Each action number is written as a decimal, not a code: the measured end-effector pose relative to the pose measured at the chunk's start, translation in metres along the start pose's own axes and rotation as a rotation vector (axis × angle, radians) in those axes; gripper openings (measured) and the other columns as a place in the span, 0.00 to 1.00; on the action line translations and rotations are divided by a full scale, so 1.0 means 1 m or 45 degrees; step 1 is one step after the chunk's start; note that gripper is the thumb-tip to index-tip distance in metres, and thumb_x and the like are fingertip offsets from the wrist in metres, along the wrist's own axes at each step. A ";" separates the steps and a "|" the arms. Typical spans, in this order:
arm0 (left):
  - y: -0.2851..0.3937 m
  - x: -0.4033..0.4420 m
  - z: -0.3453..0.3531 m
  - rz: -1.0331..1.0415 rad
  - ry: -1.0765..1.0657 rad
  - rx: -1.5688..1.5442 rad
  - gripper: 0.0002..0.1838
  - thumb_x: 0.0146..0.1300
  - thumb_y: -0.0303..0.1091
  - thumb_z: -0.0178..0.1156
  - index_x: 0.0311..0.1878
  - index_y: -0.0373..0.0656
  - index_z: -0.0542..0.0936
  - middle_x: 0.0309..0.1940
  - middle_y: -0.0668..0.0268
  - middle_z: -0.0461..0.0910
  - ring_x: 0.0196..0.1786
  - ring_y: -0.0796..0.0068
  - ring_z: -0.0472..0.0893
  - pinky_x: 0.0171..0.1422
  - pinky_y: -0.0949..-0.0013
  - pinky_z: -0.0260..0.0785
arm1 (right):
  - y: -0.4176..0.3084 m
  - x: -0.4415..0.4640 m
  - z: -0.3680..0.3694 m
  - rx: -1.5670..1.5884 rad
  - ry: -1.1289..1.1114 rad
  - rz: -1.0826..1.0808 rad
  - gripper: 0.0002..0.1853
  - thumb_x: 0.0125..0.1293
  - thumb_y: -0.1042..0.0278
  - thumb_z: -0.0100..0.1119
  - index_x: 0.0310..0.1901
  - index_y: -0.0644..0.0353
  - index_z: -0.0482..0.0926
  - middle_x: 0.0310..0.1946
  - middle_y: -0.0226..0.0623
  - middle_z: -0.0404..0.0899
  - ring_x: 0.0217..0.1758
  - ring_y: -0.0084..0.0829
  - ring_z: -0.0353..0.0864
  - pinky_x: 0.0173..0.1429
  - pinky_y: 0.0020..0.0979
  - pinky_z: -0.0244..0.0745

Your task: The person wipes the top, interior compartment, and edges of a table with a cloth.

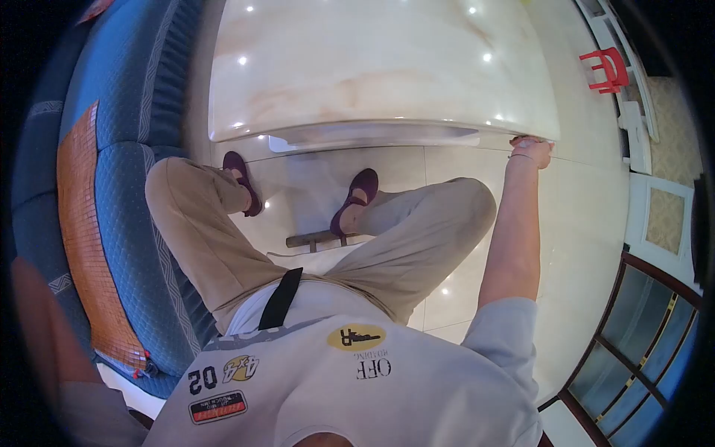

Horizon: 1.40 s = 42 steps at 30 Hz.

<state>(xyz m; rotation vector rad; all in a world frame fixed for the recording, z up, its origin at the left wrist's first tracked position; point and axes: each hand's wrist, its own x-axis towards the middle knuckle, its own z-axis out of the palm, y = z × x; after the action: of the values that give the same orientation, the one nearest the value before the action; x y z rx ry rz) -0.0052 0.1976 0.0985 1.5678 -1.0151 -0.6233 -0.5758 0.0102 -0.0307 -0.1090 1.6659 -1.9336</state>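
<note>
My right hand (532,150) is stretched forward to the near right corner of a pale, glossy marble-look table (387,89). Its fingers are closed against the table's edge, and part of them is hidden there. On the left, my left forearm (36,320) shows dimly at the border of the view. The left hand itself lies outside the picture.
A blue quilted sofa (119,246) with an orange-brown mat (82,231) runs along the left. Below me is a low stool (313,240), between my legs. A red plastic chair (607,70) stands far right, near white cabinets (659,216) and a glass-paned door (633,350).
</note>
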 end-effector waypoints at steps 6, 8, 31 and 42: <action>0.043 0.037 -0.029 0.319 0.076 -0.024 0.18 0.71 0.39 0.45 0.54 0.35 0.74 0.49 0.55 0.79 0.52 0.66 0.78 0.56 0.65 0.68 | 0.033 -0.037 0.012 0.185 -0.091 0.103 0.24 0.74 0.49 0.27 0.44 0.62 0.68 0.35 0.47 0.77 0.26 0.45 0.77 0.28 0.53 0.76; 0.066 0.059 -0.040 0.509 0.087 -0.022 0.18 0.71 0.39 0.45 0.54 0.35 0.74 0.49 0.55 0.79 0.52 0.66 0.78 0.56 0.65 0.68 | 0.046 -0.066 0.014 0.146 -0.154 0.186 0.22 0.74 0.50 0.29 0.44 0.61 0.67 0.35 0.45 0.77 0.26 0.43 0.76 0.27 0.51 0.75; -0.063 0.086 0.110 0.654 -0.201 0.812 0.19 0.64 0.42 0.53 0.50 0.37 0.76 0.56 0.51 0.72 0.59 0.50 0.70 0.64 0.56 0.61 | 0.198 -0.439 0.070 0.381 -0.722 1.125 0.10 0.59 0.81 0.42 0.40 0.64 0.73 0.32 0.44 0.77 0.31 0.41 0.78 0.36 0.44 0.77; -0.064 0.086 0.107 0.707 -0.194 0.951 0.20 0.64 0.43 0.53 0.51 0.36 0.76 0.57 0.53 0.73 0.59 0.53 0.71 0.65 0.59 0.60 | 0.129 -0.220 0.019 0.120 -0.705 1.240 0.10 0.64 0.72 0.40 0.43 0.64 0.68 0.36 0.49 0.74 0.37 0.50 0.77 0.34 0.55 0.75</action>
<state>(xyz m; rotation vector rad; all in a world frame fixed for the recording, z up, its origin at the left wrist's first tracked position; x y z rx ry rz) -0.0332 0.0709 0.0213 1.7467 -1.8523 0.0502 -0.3382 0.0904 -0.0801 0.1673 0.9608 -1.0879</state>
